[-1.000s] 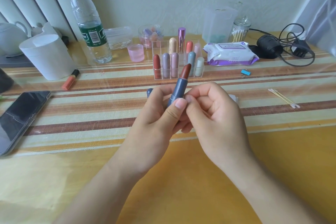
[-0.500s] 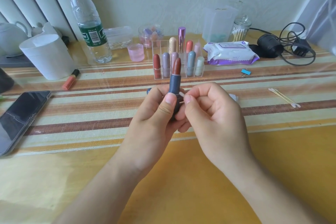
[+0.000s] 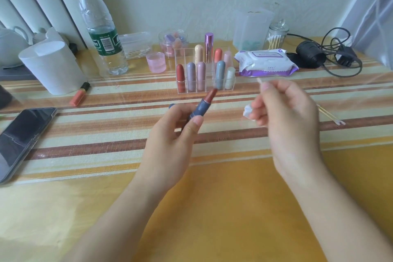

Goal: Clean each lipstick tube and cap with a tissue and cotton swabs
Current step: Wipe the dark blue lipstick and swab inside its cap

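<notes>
My left hand (image 3: 170,140) grips an uncapped blue lipstick tube (image 3: 202,106), its brown-red stick tilted up and to the right. Its blue cap (image 3: 171,105) peeks out on the table behind my left fingers. My right hand (image 3: 285,117) is blurred and apart from the tube, to its right; it pinches a cotton swab (image 3: 259,81) whose tip pokes up above the fingers. A crumpled white tissue (image 3: 247,110) shows at the left of that hand, and I cannot tell whether the hand holds it. Several capped lipsticks stand in a clear organizer (image 3: 204,70) behind.
Used cotton swabs (image 3: 331,116) lie at the right. A wet-wipes pack (image 3: 265,62), swab jar (image 3: 276,36) and black cable (image 3: 331,55) sit at the back right. A water bottle (image 3: 102,27), white cup (image 3: 53,66), orange tube (image 3: 79,94) and phone (image 3: 19,136) are on the left.
My right hand pulled away from the lipstick to the right and up with the swab. The tube in my left hand tipped from upright to leaning right.
</notes>
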